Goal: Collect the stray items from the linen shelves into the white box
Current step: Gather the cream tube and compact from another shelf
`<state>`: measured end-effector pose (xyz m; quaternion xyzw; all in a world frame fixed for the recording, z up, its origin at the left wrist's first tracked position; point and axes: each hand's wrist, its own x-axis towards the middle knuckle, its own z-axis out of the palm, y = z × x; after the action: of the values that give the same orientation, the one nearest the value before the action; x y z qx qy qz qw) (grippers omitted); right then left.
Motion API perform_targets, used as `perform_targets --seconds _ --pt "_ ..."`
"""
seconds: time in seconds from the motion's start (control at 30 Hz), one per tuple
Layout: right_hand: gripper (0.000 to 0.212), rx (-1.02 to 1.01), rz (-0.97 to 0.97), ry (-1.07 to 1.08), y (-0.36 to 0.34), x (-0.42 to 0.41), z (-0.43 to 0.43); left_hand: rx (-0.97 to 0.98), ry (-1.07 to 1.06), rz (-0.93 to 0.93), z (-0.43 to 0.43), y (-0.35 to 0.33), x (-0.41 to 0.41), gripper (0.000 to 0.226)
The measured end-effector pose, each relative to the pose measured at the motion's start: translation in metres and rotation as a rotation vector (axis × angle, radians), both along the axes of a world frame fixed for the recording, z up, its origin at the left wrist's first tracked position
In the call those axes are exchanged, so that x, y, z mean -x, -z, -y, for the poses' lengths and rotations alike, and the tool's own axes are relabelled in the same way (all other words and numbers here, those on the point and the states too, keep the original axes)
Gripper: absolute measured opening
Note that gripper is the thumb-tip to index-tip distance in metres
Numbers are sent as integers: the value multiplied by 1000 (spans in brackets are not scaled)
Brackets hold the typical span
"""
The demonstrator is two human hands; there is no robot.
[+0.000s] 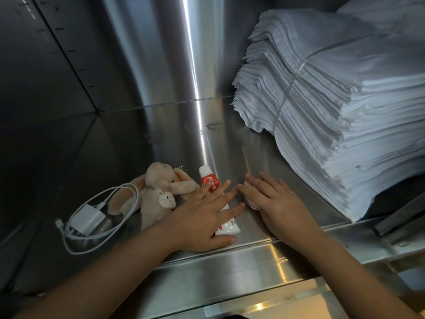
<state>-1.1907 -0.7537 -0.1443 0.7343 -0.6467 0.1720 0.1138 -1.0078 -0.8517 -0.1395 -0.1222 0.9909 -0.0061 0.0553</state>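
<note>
On the steel shelf (174,134) lie a beige plush rabbit (158,187), a white charger with its coiled cable (88,218) and a red-and-white tube (208,180). My left hand (204,217) lies flat over the lower part of the tube, fingers straight and spread. My right hand (273,203) rests with straight fingers on a small round item (253,206), which is mostly hidden beneath it. A thin wooden stick (245,161) lies just beyond my right fingertips. The white box is not in view.
A tall bundle of folded white linen (333,107), tied with a strap, fills the right side of the shelf. Steel walls close the back and left. The shelf's front lip (230,268) runs under my forearms.
</note>
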Motion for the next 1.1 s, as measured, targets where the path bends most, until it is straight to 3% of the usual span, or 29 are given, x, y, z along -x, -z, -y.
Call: perform_targets --seconds 0.1,0.37,0.7,1.1 --pt "38 -25 64 -19 3 -1 4 52 -31 -6 -1 3 -3 68" --pt "46 -142 178 -68 2 -10 11 88 -89 -1 -4 1 -14 72" --pt "58 -345 76 -59 6 -15 24 78 -231 -64 -4 1 -26 80" --pt "63 -359 49 -89 9 -41 47 127 -312 -99 5 0 -45 88"
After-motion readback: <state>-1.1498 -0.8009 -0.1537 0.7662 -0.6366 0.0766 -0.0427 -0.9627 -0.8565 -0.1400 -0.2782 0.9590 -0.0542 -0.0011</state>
